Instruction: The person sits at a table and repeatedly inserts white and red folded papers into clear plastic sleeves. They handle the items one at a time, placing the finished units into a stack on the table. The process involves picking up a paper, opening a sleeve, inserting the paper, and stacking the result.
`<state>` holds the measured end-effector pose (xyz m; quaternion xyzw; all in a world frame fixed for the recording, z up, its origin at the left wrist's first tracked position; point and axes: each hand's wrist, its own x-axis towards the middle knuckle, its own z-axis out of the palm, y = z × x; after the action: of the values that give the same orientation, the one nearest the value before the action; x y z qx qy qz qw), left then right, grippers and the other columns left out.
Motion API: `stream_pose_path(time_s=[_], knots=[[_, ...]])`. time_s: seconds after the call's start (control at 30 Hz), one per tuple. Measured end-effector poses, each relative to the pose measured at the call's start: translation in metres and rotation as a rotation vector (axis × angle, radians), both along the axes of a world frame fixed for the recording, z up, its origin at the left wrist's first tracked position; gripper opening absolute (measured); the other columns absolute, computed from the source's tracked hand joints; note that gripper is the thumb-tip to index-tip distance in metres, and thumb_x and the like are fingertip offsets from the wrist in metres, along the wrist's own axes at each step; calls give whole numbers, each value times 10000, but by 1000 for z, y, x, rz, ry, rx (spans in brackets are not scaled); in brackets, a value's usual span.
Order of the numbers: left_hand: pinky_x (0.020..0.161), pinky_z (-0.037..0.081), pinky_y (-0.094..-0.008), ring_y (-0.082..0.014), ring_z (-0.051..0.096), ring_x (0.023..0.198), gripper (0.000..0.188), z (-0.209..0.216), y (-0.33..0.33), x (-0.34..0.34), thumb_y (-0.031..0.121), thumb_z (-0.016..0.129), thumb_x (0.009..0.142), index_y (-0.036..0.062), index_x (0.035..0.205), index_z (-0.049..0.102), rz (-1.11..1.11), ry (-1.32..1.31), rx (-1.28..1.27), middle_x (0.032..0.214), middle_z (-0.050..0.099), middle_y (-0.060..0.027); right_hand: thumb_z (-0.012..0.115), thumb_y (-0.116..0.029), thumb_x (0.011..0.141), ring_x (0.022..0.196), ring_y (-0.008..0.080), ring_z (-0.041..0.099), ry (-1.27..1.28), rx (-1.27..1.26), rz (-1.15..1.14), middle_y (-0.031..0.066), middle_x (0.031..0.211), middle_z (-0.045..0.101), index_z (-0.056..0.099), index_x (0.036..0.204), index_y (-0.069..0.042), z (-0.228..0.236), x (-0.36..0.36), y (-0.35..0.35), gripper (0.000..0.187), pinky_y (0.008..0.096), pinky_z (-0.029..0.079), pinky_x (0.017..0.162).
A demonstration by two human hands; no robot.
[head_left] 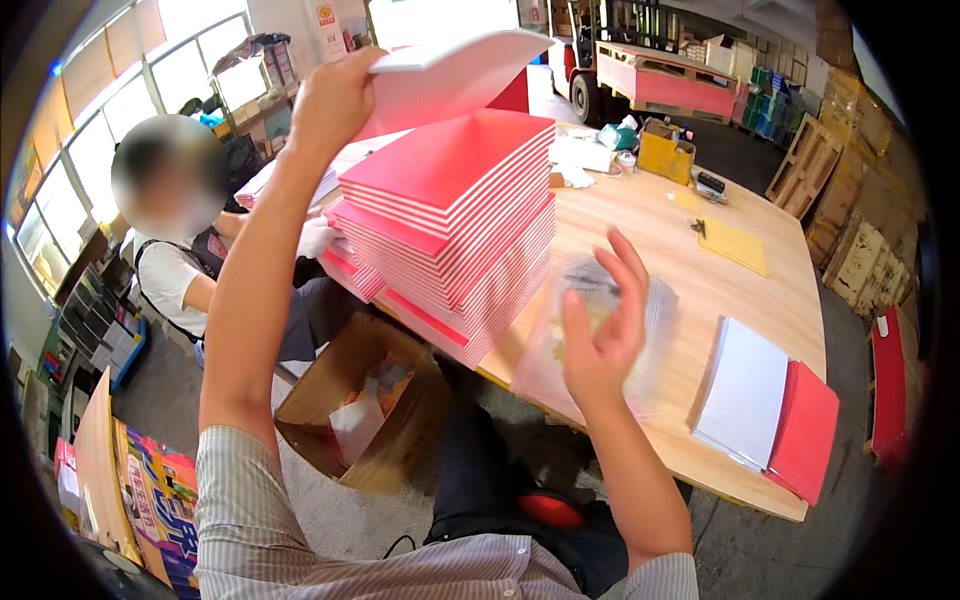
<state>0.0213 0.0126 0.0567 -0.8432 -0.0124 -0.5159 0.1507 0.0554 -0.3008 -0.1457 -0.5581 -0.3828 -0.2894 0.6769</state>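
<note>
- Left hand (pixel 335 105): gripping a book (pixel 460 65) by its left end, fingers closing on it; thumb hard to make out.
- Book: hanging over the red stack (pixel 450 230), bending, a pinkish face showing; cannot tell whether it is touching the stack.
- Right hand (pixel 612 335): hovering with nothing in it, fingers parting loosely, slightly blurring; hiding part of the clear bags (pixel 655 345) lying beyond.
- Stack: standing on the table (pixel 700 235), far side hidden.
- Co-worker's gloved hand (pixel 315 238): resting by the stack's left side, fingertips unclear.
- Carton (pixel 410 430): sitting open below the table edge, contents indistinct.
</note>
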Motion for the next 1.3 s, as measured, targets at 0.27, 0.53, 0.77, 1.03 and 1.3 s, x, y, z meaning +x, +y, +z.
stream_pose_path(time_s=[0.27, 0.53, 0.77, 1.03, 1.3], knots=[[769, 495, -265, -89, 635, 840, 195, 46, -80, -45, 88, 661, 898, -15, 1054, 715, -584, 20, -628, 913, 733, -35, 646, -508, 899, 1437, 282, 364, 130, 71, 226, 173, 1551, 389, 380, 1491, -20, 8, 58, -131, 812, 430, 276, 1161], [753, 507, -237, -77, 633, 816, 194, -93, -183, -30, 158, 719, 937, -8, 1038, 711, -901, 259, -821, 913, 724, -13, 783, -486, 828, 1303, 274, 526, 803, 134, 351, 136, 1338, 580, 399, 1452, 22, -26, 37, -255, 892, 447, 412, 1112], [759, 536, -284, -100, 632, 850, 244, -220, -203, 23, 136, 672, 969, -42, 1136, 664, -941, 636, -1191, 932, 710, -38, 780, -117, 869, 1102, 185, 615, 706, -10, 226, 71, 1213, 649, 559, 1317, -36, -87, 53, -266, 505, 359, 489, 961], [954, 483, -295, -134, 596, 1064, 306, -327, -174, 73, 101, 646, 976, -10, 1260, 613, -867, 816, -1396, 1147, 681, -59, 772, -133, 889, 976, 139, 620, 835, -220, 140, 46, 1065, 699, 663, 1164, -18, -157, 65, -243, 317, 307, 503, 876], [1003, 471, -311, -172, 595, 1142, 385, -361, -168, 74, 58, 660, 953, -4, 1319, 560, -791, 913, -1508, 1216, 666, -82, 786, -97, 863, 1014, 146, 621, 928, -234, 192, 50, 1093, 695, 650, 1181, -10, -186, 64, -243, 356, 315, 502, 892]])
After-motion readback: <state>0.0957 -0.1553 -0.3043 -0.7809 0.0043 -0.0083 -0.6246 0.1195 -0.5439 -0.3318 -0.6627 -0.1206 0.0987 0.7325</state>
